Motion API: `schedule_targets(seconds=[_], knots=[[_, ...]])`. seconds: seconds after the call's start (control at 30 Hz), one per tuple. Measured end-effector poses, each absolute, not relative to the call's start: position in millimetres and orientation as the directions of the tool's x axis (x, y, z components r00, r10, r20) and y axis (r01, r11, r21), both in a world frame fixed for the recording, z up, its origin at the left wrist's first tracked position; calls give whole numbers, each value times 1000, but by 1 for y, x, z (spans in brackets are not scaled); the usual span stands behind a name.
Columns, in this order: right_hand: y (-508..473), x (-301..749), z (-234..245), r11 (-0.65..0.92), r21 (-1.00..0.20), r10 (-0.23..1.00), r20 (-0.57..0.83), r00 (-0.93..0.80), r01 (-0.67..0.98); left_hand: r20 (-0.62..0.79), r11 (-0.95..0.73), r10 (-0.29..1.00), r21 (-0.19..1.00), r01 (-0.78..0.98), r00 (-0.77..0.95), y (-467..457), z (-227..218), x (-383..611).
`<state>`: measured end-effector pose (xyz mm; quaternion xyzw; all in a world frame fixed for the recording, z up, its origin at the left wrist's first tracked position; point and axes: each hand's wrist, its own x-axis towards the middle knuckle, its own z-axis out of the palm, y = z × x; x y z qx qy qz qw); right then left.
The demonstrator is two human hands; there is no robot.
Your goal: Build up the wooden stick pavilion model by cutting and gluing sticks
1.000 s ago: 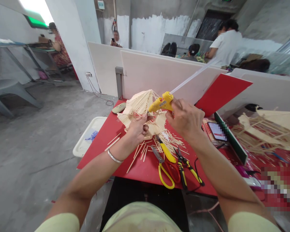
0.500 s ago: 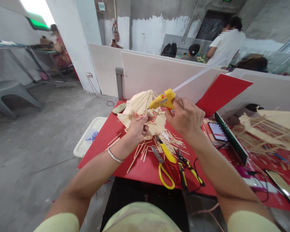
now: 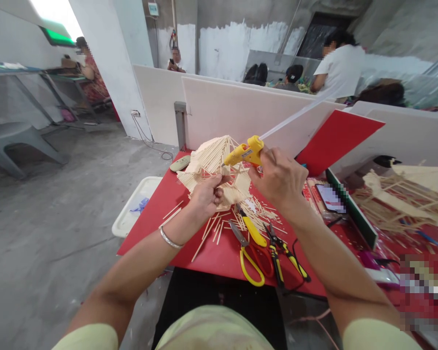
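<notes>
My right hand is wrapped round a yellow hot glue gun, with a long clear glue stick poking out of its back end. The gun's nozzle points down and left at a model built of thin wooden sticks, which has a sloped, roof-like top. Just below the nozzle, my left hand is closed in a pinch against the model's near side. Whatever lies between its thumb and finger is too small to make out. The hand hides part of the model.
Loose sticks lie around the model on the red table. Nearer me are scissors, a yellow-handled tool and cutting pliers. A phone and another stick model are at right. White boards stand behind.
The glue gun and my right hand have shifted very slightly left and down. My left hand stays pinched at the model. A person in the background leans further forward.
</notes>
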<state>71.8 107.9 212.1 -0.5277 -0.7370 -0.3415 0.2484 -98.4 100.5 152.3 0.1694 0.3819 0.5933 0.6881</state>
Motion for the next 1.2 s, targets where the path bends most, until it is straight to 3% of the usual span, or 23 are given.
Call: schedule_targets(seconds=[1.2], knots=[[109, 70, 213, 209, 215, 600, 742, -299, 954, -328, 218, 943, 726, -653, -51, 103, 151, -94]])
